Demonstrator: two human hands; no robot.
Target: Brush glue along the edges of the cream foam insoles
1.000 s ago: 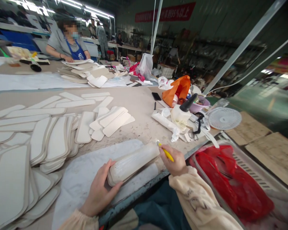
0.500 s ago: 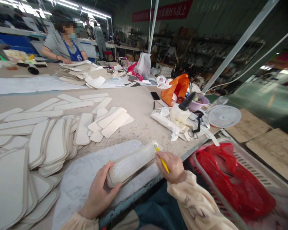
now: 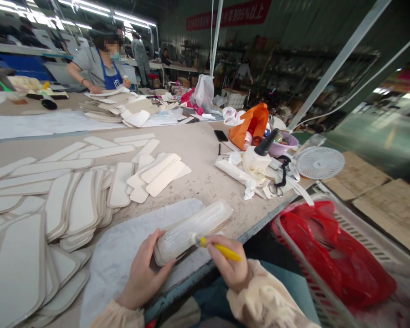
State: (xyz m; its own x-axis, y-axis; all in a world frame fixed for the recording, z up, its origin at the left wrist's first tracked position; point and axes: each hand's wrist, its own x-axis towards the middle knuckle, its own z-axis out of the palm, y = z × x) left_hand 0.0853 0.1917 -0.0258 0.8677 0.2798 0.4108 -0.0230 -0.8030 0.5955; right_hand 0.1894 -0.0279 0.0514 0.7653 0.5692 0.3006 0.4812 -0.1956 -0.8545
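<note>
"What is clasped by the right grip (image 3: 231, 269)?"
"A yellow-handled brush (image 3: 230, 253). The pale panel stack (image 3: 200, 222), near on the worktop (image 3: 203, 155), is held at its left end by the left grip (image 3: 144, 269)."

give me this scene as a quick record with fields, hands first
left hand: thumb and fingers around the left end of a stack of pale strips
right hand: holds a yellow-handled brush, bristles at the stack's glossy top
under stack: white sheet
left side: overlapping pale rounded panels
table, far side: black smartphone, orange bag
right side: red plastic bag in a slotted basket
beyond: co-worker wearing a blue apron
</note>
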